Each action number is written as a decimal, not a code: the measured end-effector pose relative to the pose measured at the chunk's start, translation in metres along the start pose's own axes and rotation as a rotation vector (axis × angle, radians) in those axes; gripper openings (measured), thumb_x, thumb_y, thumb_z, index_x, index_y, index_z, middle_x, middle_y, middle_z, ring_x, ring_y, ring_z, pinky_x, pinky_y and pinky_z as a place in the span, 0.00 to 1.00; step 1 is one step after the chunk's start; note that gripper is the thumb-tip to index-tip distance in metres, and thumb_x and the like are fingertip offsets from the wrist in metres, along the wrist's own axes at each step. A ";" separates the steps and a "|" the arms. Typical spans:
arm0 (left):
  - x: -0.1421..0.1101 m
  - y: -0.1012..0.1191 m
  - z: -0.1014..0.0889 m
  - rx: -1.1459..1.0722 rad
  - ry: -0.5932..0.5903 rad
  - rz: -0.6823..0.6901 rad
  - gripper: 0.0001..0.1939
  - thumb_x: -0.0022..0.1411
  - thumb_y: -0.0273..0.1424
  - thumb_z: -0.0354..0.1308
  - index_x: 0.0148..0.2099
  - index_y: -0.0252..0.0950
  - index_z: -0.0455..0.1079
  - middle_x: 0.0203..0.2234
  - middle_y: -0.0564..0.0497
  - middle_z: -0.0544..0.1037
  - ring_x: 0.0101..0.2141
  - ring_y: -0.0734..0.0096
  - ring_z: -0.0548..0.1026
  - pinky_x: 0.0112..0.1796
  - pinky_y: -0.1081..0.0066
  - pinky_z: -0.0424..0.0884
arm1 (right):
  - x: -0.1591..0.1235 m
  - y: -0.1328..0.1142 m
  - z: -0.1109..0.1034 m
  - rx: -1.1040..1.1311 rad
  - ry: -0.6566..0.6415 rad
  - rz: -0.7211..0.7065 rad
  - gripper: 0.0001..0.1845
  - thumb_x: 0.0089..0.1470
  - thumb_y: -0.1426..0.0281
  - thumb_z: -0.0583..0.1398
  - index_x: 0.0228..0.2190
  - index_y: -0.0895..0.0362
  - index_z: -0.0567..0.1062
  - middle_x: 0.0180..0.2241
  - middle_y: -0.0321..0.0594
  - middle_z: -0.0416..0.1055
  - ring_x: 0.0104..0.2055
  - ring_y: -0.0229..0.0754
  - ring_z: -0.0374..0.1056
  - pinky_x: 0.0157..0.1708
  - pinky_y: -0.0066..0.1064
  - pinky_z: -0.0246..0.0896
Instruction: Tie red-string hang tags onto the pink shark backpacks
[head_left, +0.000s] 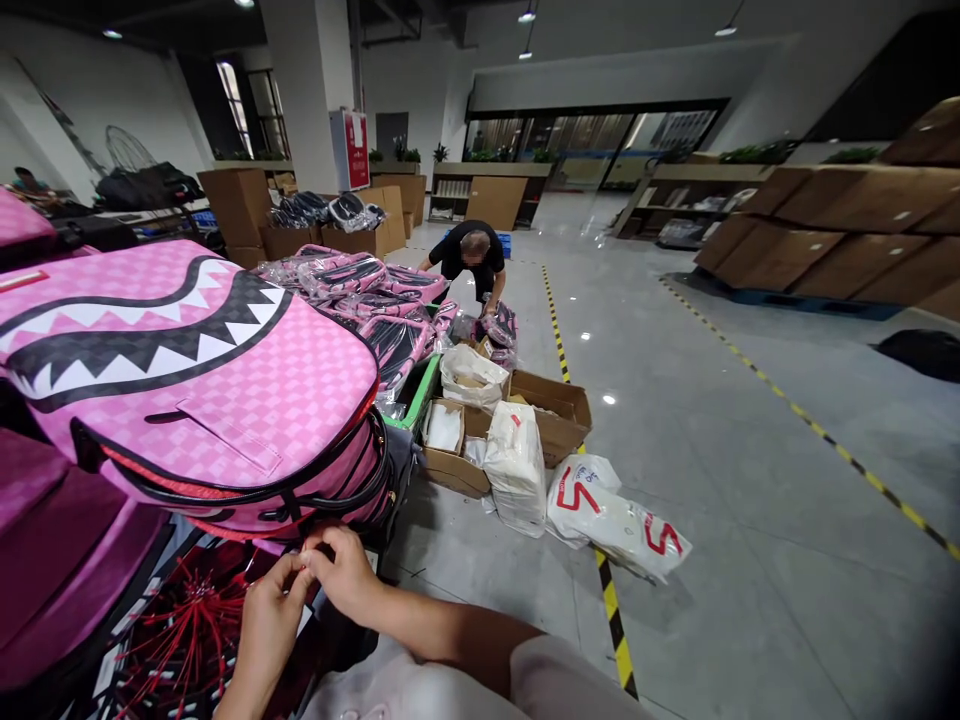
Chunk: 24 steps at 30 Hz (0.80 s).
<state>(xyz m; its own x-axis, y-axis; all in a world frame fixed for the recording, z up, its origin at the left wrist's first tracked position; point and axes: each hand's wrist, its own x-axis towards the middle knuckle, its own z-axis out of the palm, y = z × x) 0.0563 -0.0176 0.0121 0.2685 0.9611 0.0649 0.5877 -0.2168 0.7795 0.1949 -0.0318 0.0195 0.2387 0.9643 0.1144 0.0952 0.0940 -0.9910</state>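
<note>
A pink checkered backpack (pixel 315 400) with a black-and-white shark-teeth pattern lies on its back in a pile of bags at my left. Just below its lower edge, my left hand (pixel 274 605) and my right hand (pixel 346 575) meet with thumbs and fingertips pinched together. A tiny bit of red shows at the fingertips, but what they hold is too small to make out. Under my left hand lies a bundle of red strings (pixel 196 592) fanned out over dark tags. Black straps (pixel 386 455) hang at the backpack's near side.
A co-worker (pixel 471 250) bends over plastic-wrapped pink backpacks (pixel 397 345) ahead. Open cardboard boxes (pixel 551 415) and white plastic packages (pixel 600 505) stand on the floor. Yellow-black tape (pixel 615 620) runs along it. Stacked brown cartons (pixel 810 250) sit on a pallet at right.
</note>
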 end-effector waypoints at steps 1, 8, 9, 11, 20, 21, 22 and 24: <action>-0.001 -0.001 -0.001 -0.050 -0.024 0.000 0.19 0.58 0.47 0.54 0.38 0.38 0.76 0.28 0.49 0.81 0.28 0.65 0.77 0.31 0.72 0.72 | -0.001 -0.001 0.001 0.007 0.000 0.006 0.06 0.47 0.77 0.61 0.25 0.55 0.75 0.28 0.33 0.73 0.35 0.39 0.68 0.40 0.30 0.59; -0.003 0.003 -0.009 -0.043 0.054 -0.031 0.19 0.57 0.49 0.56 0.32 0.37 0.71 0.24 0.51 0.78 0.25 0.68 0.75 0.29 0.73 0.71 | -0.001 -0.002 0.004 0.019 -0.013 -0.025 0.05 0.46 0.77 0.61 0.24 0.55 0.74 0.28 0.33 0.73 0.35 0.38 0.68 0.40 0.29 0.60; -0.003 0.004 -0.010 -0.046 0.050 -0.009 0.18 0.57 0.48 0.56 0.34 0.37 0.71 0.26 0.51 0.78 0.26 0.68 0.75 0.30 0.73 0.72 | 0.000 -0.002 0.004 0.032 -0.009 -0.006 0.05 0.46 0.77 0.61 0.24 0.56 0.74 0.28 0.34 0.73 0.34 0.38 0.68 0.39 0.29 0.60; -0.003 0.006 -0.012 -0.062 -0.004 0.028 0.18 0.59 0.47 0.54 0.39 0.38 0.72 0.31 0.50 0.80 0.30 0.67 0.77 0.34 0.72 0.73 | 0.000 -0.002 0.004 0.044 -0.001 0.021 0.05 0.46 0.77 0.62 0.25 0.56 0.74 0.28 0.34 0.74 0.34 0.37 0.68 0.38 0.28 0.61; -0.002 0.006 -0.013 -0.024 -0.034 0.039 0.19 0.60 0.46 0.51 0.42 0.38 0.73 0.33 0.49 0.82 0.31 0.66 0.79 0.33 0.73 0.72 | -0.005 -0.004 0.004 -0.041 0.025 -0.025 0.07 0.46 0.79 0.63 0.26 0.56 0.75 0.30 0.33 0.74 0.37 0.37 0.68 0.42 0.28 0.60; -0.003 0.007 -0.013 -0.001 -0.036 0.031 0.18 0.61 0.46 0.51 0.42 0.39 0.73 0.32 0.49 0.81 0.30 0.66 0.79 0.32 0.72 0.72 | -0.006 -0.004 0.004 -0.049 0.029 -0.020 0.07 0.46 0.80 0.63 0.25 0.56 0.75 0.30 0.33 0.74 0.37 0.37 0.68 0.42 0.28 0.60; -0.003 0.007 -0.013 0.036 -0.019 0.017 0.18 0.60 0.46 0.51 0.40 0.38 0.73 0.29 0.50 0.81 0.28 0.66 0.78 0.31 0.72 0.72 | -0.007 -0.005 0.004 -0.055 0.033 -0.016 0.07 0.46 0.80 0.63 0.25 0.56 0.75 0.30 0.33 0.74 0.38 0.37 0.68 0.42 0.28 0.60; -0.004 0.009 -0.013 0.073 0.015 0.014 0.16 0.59 0.45 0.53 0.36 0.38 0.72 0.27 0.50 0.80 0.26 0.66 0.77 0.30 0.72 0.71 | -0.007 -0.006 0.003 -0.060 0.036 -0.020 0.07 0.46 0.80 0.63 0.26 0.56 0.75 0.31 0.33 0.74 0.38 0.37 0.68 0.43 0.28 0.60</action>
<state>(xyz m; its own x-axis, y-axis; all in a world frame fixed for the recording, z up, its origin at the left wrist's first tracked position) 0.0502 -0.0216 0.0272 0.2662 0.9602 0.0849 0.6385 -0.2417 0.7307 0.1894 -0.0387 0.0247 0.2709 0.9526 0.1381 0.1581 0.0975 -0.9826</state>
